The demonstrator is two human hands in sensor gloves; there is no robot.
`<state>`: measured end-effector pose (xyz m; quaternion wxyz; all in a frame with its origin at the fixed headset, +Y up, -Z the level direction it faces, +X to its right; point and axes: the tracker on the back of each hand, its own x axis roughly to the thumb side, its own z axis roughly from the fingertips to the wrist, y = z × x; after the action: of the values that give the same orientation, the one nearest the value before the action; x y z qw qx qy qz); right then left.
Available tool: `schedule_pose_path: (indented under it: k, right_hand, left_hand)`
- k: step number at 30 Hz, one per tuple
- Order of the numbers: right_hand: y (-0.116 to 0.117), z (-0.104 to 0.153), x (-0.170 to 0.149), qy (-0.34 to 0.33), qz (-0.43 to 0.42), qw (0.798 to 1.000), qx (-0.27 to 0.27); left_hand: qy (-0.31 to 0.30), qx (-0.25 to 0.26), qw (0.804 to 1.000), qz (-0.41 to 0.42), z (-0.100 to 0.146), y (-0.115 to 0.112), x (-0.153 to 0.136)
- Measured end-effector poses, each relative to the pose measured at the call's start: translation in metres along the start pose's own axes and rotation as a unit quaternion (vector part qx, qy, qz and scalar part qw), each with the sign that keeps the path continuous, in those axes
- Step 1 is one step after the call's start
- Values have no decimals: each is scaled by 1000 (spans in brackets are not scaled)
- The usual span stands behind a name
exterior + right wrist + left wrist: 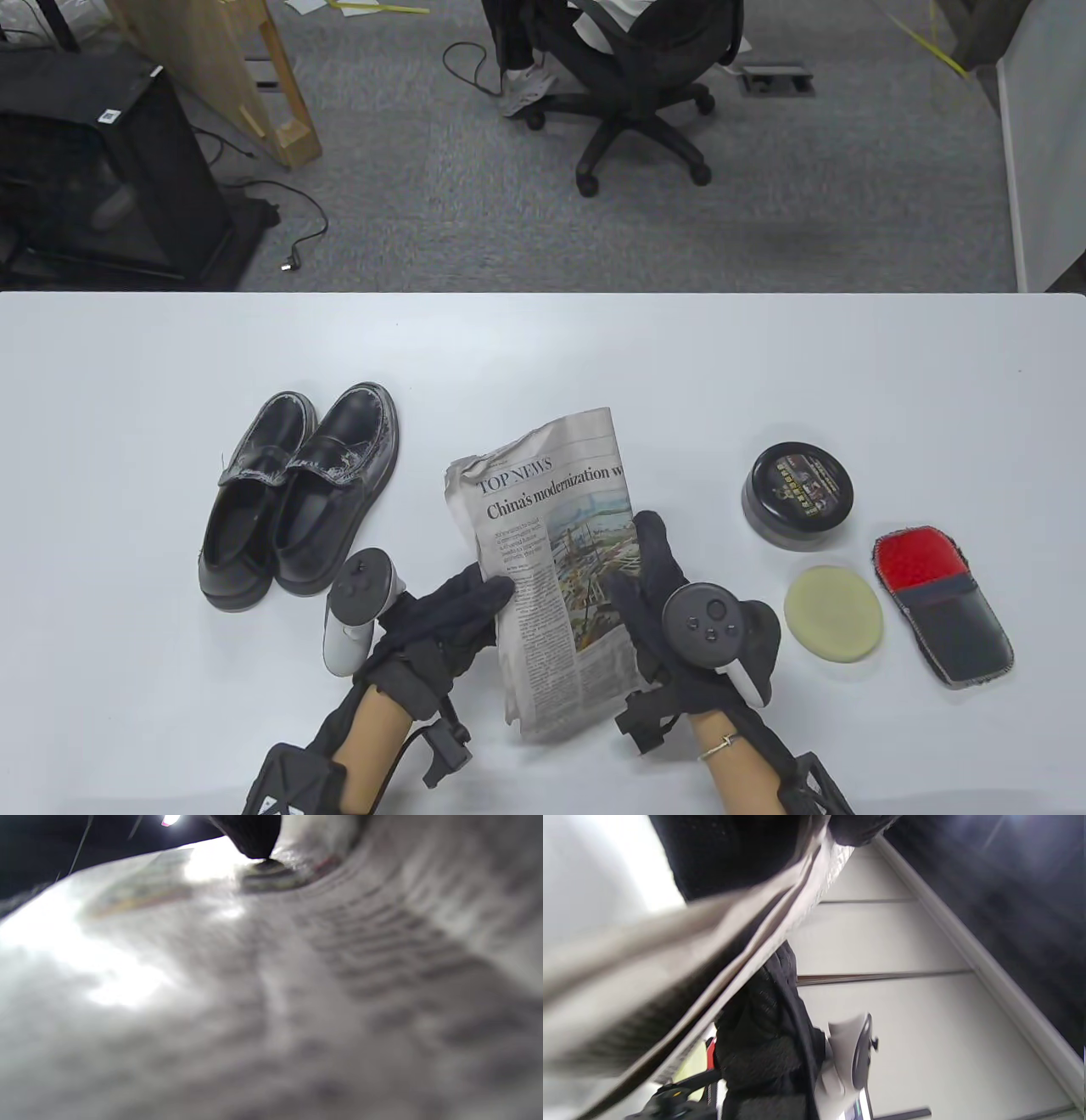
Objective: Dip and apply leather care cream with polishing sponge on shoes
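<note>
A folded newspaper is held at the table's middle front. My left hand grips its left edge and my right hand grips its right edge. A pair of black loafers with whitish scuffed toes stands to the left. A round black cream tin, lid on, sits to the right. A pale yellow round sponge lies below the tin. In the left wrist view the newspaper fills the left side, blurred. In the right wrist view the paper fills the frame.
A red and grey polishing mitt lies at the far right beside the sponge. The white table ends at its far edge, with grey carpet, an office chair and a black case beyond.
</note>
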<state>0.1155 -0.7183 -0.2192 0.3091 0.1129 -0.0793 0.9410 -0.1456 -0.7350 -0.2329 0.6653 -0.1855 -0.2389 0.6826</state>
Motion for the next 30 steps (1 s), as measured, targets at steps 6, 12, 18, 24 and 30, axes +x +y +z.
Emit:
schedule_pose_path:
  k: [6, 12, 18, 24, 30]
  right_hand:
    - [-6, 23, 45, -133, 207, 966, -79]
    - [12, 33, 75, -153, -57, 983, 78]
    - [0, 22, 49, -92, -76, 993, -4]
    - [-18, 10, 22, -65, -160, 985, 8]
    - [-51, 2, -19, 46, -41, 989, -135]
  left_hand:
    - [31, 96, 994, -52, 5, 2, 2]
    - [8, 62, 993, -96, 4, -18, 12]
    - [-29, 0, 997, -78, 0, -25, 17]
    - [-37, 46, 991, -119, 5, -4, 29]
    - [-26, 133, 987, -89, 23, 42, 33]
